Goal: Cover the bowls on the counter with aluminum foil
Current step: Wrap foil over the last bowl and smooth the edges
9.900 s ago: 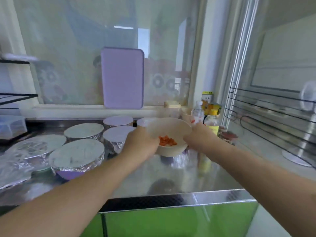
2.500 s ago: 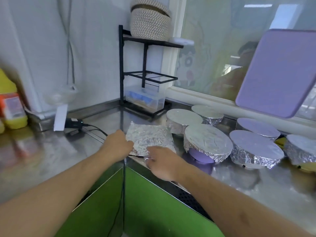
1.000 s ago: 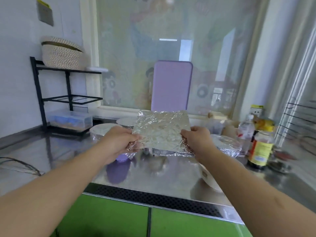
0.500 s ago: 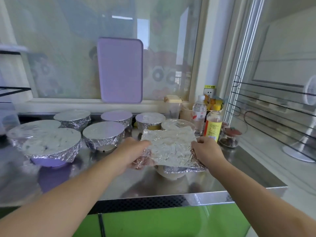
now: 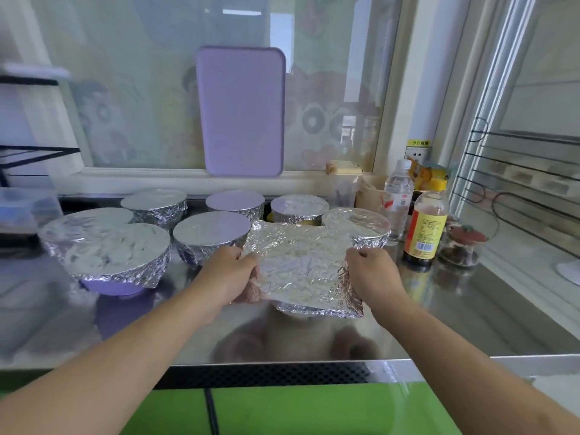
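Note:
A crinkled sheet of aluminum foil (image 5: 301, 265) lies over a bowl on the steel counter (image 5: 439, 315); the bowl itself is hidden beneath it. My left hand (image 5: 230, 274) grips the sheet's left edge and my right hand (image 5: 372, 274) grips its right edge. Several foil-covered bowls stand behind and to the left: a large one (image 5: 106, 252), a mid one (image 5: 208, 235), one at the right (image 5: 357, 226), and others at the back (image 5: 155, 204).
A purple cutting board (image 5: 241, 111) leans on the window. A water bottle (image 5: 397, 196), a sauce bottle (image 5: 425, 227) and a small jar (image 5: 461, 246) stand at the right. A wire rack (image 5: 521, 183) lines the right wall.
The foil sheet was carried from the left counter over to the uncovered bowl and lowered onto it. In the last half second both hands have pressed its edges lower.

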Tool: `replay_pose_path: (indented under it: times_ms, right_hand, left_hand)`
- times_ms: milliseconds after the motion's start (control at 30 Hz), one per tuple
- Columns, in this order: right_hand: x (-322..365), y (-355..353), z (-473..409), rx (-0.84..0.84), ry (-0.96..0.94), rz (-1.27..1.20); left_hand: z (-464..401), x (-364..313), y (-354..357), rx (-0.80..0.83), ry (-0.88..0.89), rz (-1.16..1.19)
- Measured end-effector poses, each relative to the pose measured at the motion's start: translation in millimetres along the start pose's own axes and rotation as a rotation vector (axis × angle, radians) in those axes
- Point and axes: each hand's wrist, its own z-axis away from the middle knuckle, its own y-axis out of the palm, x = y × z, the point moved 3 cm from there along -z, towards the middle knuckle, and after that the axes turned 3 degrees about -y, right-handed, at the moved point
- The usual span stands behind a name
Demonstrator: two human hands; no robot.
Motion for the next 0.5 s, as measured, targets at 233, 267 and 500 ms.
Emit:
replay_pose_path:
  times_ms: [233,267,500]
  right_hand:
    - [-0.7,-2.2,-1.2,0.081,-0.037,0.085]
    - [-1.6,-2.3,-1.1,0.091,-0.047,0.092]
    - [-1.8,-9.9,-6.0,0.147,-0.026,0.194]
  left_hand:
    - [-6.8,3.1,-2.0,-0.069,-0.067,-0.023]
    - [-9.0,4.1,-1.6,-0.080,-0.083,-0.001]
    - [-6.2,-3.3,-9.1,-0.159,0.053,-0.291]
